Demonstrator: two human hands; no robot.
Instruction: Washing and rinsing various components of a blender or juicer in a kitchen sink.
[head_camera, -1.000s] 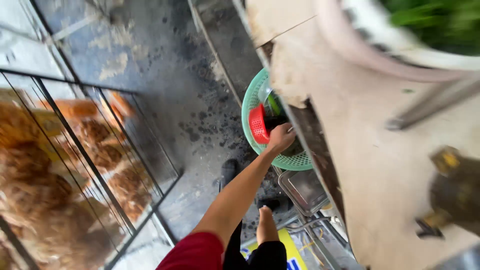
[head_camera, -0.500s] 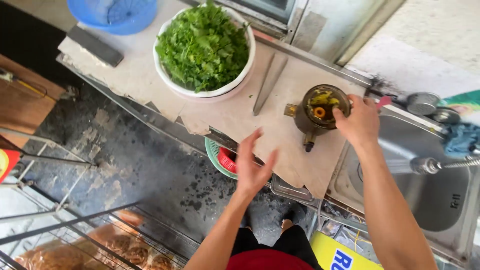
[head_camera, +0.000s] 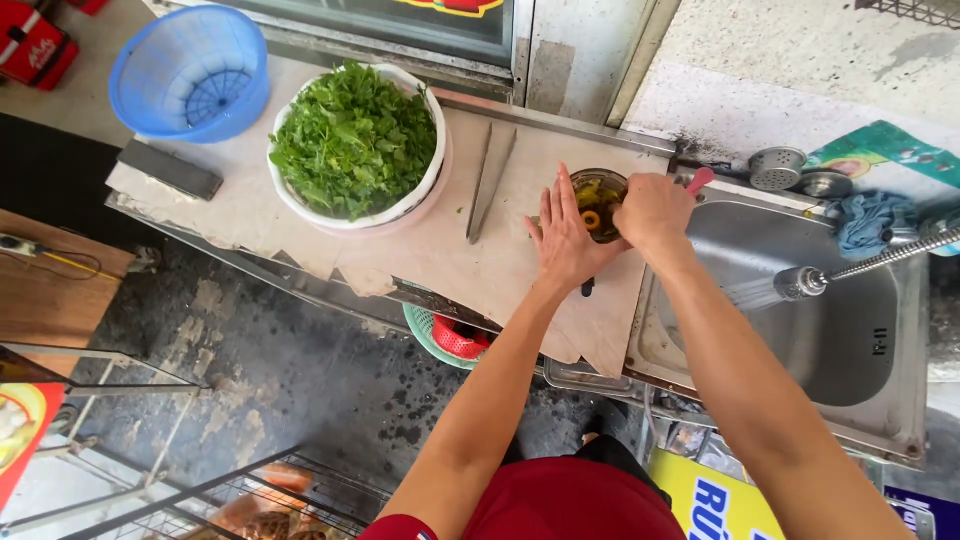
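Observation:
A small dark pot with yellow and green bits inside stands on the paper-covered counter beside the sink. My left hand lies flat against the pot's left side, fingers spread. My right hand is closed over the pot's right rim, near a pink handle. A white bowl heaped with green leaves sits to the left, with metal tongs lying between the bowl and the pot.
A blue basket stands at the counter's far left, next to a dark block. The steel sink has a faucet spraying water. A green basket holding something red sits below the counter. A blue cloth lies behind the sink.
My view swung up from the floor to the counter. My left hand rose from the green basket below and came against the pot, while the right hand stayed at the pot's rim.

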